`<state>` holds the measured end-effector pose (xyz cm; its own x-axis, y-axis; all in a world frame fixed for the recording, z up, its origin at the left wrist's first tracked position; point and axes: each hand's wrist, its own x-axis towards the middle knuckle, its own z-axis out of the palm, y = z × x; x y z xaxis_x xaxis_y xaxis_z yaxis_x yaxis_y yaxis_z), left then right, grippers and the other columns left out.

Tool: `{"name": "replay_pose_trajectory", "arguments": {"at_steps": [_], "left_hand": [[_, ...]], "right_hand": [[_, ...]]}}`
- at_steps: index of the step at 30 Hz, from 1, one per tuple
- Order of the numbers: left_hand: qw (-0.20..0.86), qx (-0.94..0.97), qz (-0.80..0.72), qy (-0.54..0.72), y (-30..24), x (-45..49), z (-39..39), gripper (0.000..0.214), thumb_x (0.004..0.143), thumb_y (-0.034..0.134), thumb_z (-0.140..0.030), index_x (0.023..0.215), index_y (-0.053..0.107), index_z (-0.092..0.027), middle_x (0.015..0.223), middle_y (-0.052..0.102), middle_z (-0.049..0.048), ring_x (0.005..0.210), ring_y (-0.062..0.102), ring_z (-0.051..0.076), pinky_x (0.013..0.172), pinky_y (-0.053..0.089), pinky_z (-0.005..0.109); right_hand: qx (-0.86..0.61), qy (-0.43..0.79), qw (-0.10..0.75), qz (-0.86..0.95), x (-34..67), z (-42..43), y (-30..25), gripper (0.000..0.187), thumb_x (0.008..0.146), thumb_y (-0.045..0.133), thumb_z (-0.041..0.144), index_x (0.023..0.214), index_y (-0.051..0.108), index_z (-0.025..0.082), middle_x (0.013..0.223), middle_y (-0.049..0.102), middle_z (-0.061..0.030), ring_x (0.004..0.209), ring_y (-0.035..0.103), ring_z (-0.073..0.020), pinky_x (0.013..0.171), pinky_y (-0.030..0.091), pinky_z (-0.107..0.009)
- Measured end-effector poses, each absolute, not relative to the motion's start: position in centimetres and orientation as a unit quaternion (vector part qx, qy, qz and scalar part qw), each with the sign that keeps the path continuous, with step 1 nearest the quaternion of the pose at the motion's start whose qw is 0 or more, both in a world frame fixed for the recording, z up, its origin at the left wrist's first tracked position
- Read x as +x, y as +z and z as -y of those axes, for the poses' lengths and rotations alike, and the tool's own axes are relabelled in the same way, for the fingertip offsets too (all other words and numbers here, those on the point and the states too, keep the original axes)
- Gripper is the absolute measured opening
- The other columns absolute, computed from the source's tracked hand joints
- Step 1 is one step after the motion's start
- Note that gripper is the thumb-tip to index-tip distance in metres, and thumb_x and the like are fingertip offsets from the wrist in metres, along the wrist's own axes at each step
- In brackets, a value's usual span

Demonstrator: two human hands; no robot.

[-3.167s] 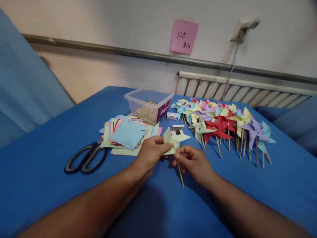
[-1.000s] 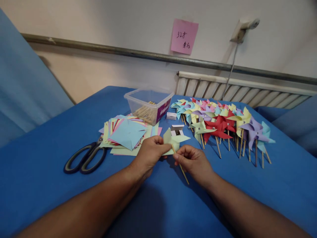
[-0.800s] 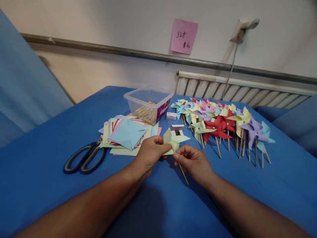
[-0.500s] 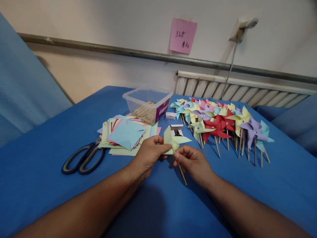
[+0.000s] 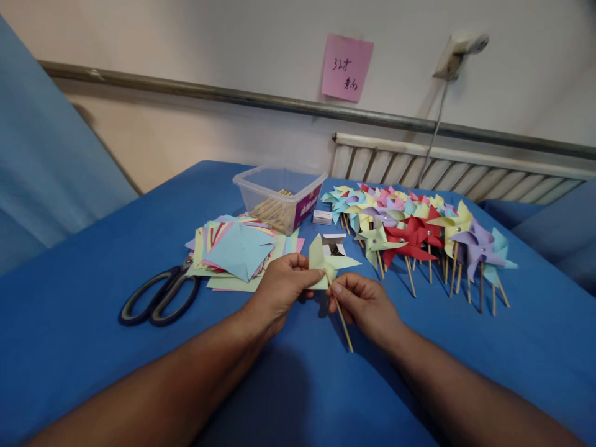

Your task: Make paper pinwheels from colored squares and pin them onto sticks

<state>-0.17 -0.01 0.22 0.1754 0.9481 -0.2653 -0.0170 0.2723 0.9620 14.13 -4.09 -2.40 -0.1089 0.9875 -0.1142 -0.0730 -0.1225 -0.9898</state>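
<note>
green pinwheel [image 5: 331,266] in fingers [image 5: 313,277], pink "32" note [image 5: 347,67]

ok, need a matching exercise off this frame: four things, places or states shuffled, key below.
1. scissors
2. clear box
3. pink note
4. left hand

A. on the wall, above the rail
B. pinching pale green paper
C. handles left of the paper stack
D. many thin sticks inside

Pairs: 1-C, 2-D, 3-A, 4-B

Two bare hands [image 5: 282,282], with bare wrists [image 5: 255,321] and bare, tapering forearms [image 5: 181,367]
</note>
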Motion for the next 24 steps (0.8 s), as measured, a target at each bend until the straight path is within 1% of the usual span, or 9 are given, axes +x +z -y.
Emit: {"name": "replay_pose_trajectory", "arguments": {"at_steps": [3, 10, 17, 24], "left_hand": [[0.612, 0.460, -0.510, 0.391, 0.19, -0.16, 0.01, 0.019, 0.063, 0.068, -0.024, 0.067, 0.052, -0.016, 0.055, 0.059, -0.0018, 0.044, 0.050, 0.009, 0.045, 0.039, 0.021], [0.600, 0.468, -0.513, 0.396, -0.14, -0.29, -0.07, 0.020, 0.062, 0.068, -0.025, 0.065, 0.050, -0.017, 0.052, 0.054, -0.0039, 0.043, 0.049, 0.008, 0.043, 0.037, 0.021], [0.600, 0.462, -0.519, 0.397, -0.06, -0.19, -0.04, 0.020, 0.060, 0.069, -0.025, 0.063, 0.050, -0.017, 0.051, 0.054, -0.0038, 0.042, 0.049, 0.009, 0.043, 0.037, 0.022], [0.598, 0.466, -0.519, 0.394, -0.10, -0.19, -0.06, 0.019, 0.062, 0.067, -0.025, 0.064, 0.050, -0.017, 0.052, 0.055, -0.0039, 0.042, 0.049, 0.008, 0.044, 0.038, 0.021]], "right_hand": [[-0.474, 0.592, 0.457, 0.464, 14.11, 3.99, -2.38, 0.031, 0.076, 0.060, 0.046, 0.070, 0.058, 0.016, 0.054, 0.058, 0.0023, 0.036, 0.036, -0.0047, 0.038, 0.025, -0.018], [-0.460, 0.616, 0.453, 0.452, 14.15, 4.00, -2.52, 0.032, 0.075, 0.061, 0.047, 0.071, 0.058, 0.016, 0.053, 0.057, 0.0029, 0.035, 0.035, -0.0042, 0.037, 0.024, -0.018], [-0.463, 0.600, 0.454, 0.469, 14.11, 4.05, -2.36, 0.033, 0.075, 0.060, 0.049, 0.072, 0.059, 0.016, 0.053, 0.057, 0.0032, 0.035, 0.033, -0.0045, 0.037, 0.024, -0.019], [-0.477, 0.572, 0.447, 0.495, 14.26, 4.08, -2.28, 0.032, 0.076, 0.061, 0.048, 0.072, 0.059, 0.016, 0.056, 0.058, 0.0023, 0.038, 0.034, -0.0046, 0.039, 0.023, -0.019]]}}
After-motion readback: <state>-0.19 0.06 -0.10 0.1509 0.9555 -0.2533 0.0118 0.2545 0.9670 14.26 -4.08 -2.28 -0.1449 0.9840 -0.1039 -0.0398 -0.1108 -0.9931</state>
